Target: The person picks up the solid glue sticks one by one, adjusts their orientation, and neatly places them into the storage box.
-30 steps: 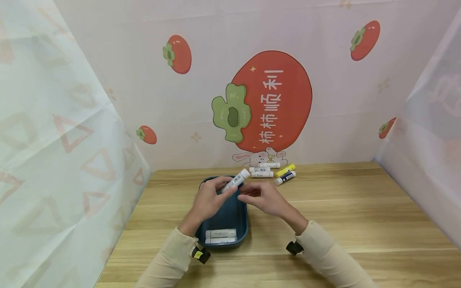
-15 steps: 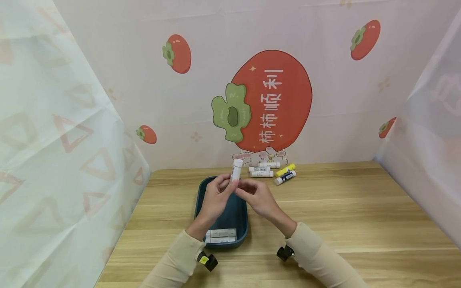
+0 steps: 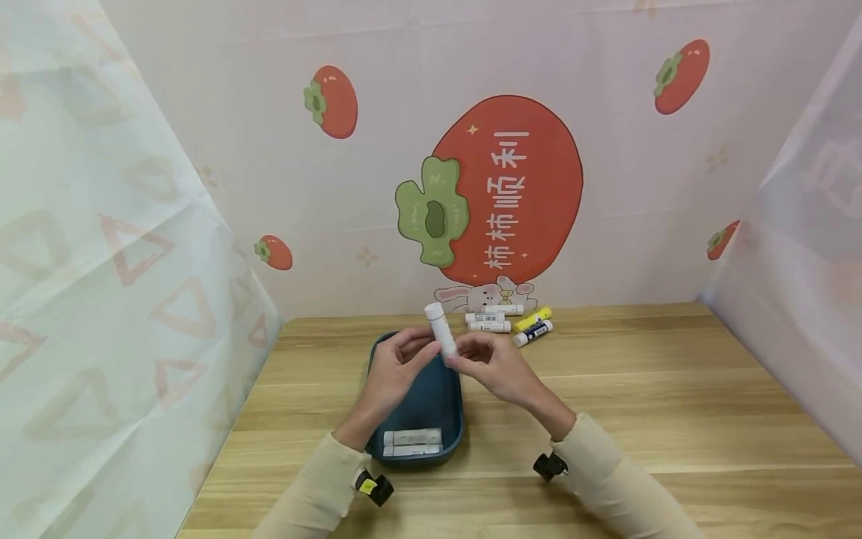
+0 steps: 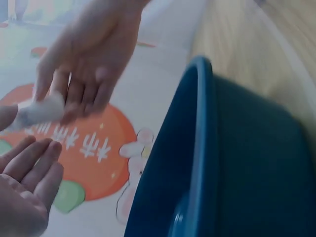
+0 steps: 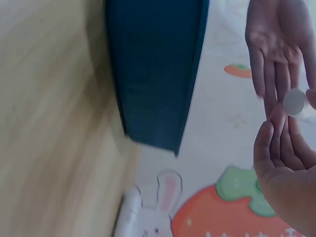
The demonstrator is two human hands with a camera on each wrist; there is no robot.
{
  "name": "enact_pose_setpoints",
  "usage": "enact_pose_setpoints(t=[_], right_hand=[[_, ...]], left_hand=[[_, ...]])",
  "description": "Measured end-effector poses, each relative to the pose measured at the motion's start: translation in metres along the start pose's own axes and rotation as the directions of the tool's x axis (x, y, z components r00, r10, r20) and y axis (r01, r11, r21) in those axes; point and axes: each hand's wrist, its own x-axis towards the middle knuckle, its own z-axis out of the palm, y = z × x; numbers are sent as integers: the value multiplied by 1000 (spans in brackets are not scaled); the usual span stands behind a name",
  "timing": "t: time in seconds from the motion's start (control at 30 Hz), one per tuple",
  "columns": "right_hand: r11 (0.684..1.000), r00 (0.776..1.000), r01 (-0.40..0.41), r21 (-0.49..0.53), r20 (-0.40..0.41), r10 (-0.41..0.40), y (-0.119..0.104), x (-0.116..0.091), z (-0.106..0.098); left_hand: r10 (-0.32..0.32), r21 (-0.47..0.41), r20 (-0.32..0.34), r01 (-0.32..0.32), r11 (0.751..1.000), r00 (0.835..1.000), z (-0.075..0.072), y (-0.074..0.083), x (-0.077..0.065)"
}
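Note:
A white glue stick (image 3: 440, 328) is raised over the far end of a dark blue bin (image 3: 462, 430), its capped end leaning up and left. My left hand (image 3: 393, 374) pinches it from the left, thumb in front. On the other side my right hand (image 3: 498, 368) pinches its lower end between thumb and fingers. In the left wrist view the glue stick (image 4: 39, 111) is blurred and spans both hands. The right wrist view shows its round pale end (image 5: 295, 102). Two white glue sticks (image 3: 413, 436) lie side by side at the bin's near end.
Against the patterned back sheet lie several white glue sticks (image 3: 490, 326), a yellow one (image 3: 533, 320) and a navy-and-white one (image 3: 535, 332). The wooden table (image 3: 640, 419) reaches side sheets at left and right. The bin's wall (image 4: 256, 158) stands below the hands.
The glue stick was tilted right in the left hand, then stood nearly upright as the right hand joined. Now it leans left, with both hands pinching it.

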Motion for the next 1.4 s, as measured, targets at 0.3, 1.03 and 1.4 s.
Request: enact_pose_setpoints(t=[0.3,1.03,1.4], right_hand=[[951,985,100,-294,164,-53,-10,-5,-38],[904,917,183,-387,398,-15,-15,-4,-32],[938,955,219,-270,256,-149,-19,-5,-24]], left_hand=[[257,429,193,-317,846,947,-48,5,-2],[375,562,366,-523,641,852,-40,-11,-24],[505,413,225,-550,726,834,-48,-16,-27]])
